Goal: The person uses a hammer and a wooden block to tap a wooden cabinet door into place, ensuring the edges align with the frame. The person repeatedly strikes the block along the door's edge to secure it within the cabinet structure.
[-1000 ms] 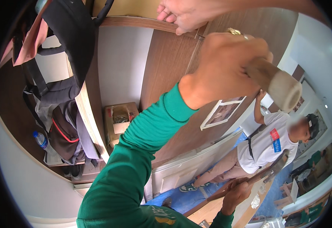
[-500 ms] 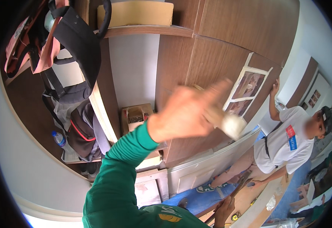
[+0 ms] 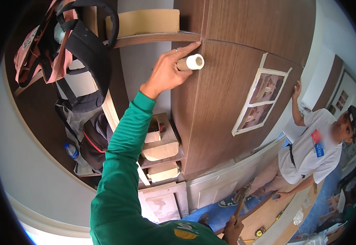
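Two hands are in my view, and both are full. My left hand (image 3: 166,72), in the upper middle of the frame, is wrapped around a fat stick (image 3: 191,63) with a white end. Its pointing finger pokes out at the corner where the wood shelf (image 3: 157,38) meets the cabinet door (image 3: 222,98); I can't tell if it touches. My right hand (image 3: 232,230), low and right of middle, grips what looks like a hammer (image 3: 241,194).

I think this step is picking out that corner. The next move, I guess, calls for a steady finger and no bumping the wood with the stick.

An open box (image 3: 152,136) near the middle has dark stuff inside, too small to make out. I can't see into the tan box (image 3: 143,23) up top. At left, a cubby (image 3: 39,118) holds a dark backpack (image 3: 91,145) and a water bottle (image 3: 71,151).
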Demonstrator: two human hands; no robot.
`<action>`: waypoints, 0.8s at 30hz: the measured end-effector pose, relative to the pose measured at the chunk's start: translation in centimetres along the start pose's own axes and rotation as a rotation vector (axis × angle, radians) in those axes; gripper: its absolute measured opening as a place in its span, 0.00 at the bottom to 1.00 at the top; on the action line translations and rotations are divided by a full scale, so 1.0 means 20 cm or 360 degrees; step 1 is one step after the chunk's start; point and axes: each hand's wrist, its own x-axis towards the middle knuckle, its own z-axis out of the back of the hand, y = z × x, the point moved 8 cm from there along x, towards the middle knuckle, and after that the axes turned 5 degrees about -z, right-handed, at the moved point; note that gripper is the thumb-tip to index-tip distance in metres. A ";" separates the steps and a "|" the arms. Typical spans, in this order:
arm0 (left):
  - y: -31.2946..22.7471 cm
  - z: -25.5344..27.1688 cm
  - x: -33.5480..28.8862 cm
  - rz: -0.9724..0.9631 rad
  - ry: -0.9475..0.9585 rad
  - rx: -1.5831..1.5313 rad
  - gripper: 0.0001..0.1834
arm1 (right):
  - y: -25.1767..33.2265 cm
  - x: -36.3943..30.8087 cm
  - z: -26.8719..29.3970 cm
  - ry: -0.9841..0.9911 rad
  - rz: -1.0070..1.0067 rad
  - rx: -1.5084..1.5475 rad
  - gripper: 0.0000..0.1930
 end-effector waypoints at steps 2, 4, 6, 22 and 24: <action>0.04 0.00 0.01 0.0073 0.0054 0.0017 0.45 | -0.07 0.01 0.01 0.0016 0.0029 -0.0021 0.22; 0.04 0.00 0.01 0.0132 0.0100 -0.0014 0.45 | -0.10 0.00 0.01 0.0016 0.0018 -0.0015 0.21; 0.02 0.01 0.01 0.0177 0.0136 -0.0075 0.44 | -0.12 -0.01 0.00 0.0016 -0.0027 0.0022 0.20; 0.00 0.03 0.04 0.0090 0.0052 -0.0162 0.43 | -0.14 -0.08 -0.04 -0.0005 0.0481 -0.0646 0.16; -0.02 0.04 0.04 0.0173 0.0116 -0.0136 0.44 | -0.14 -0.11 -0.06 -0.0041 0.0698 -0.0748 0.18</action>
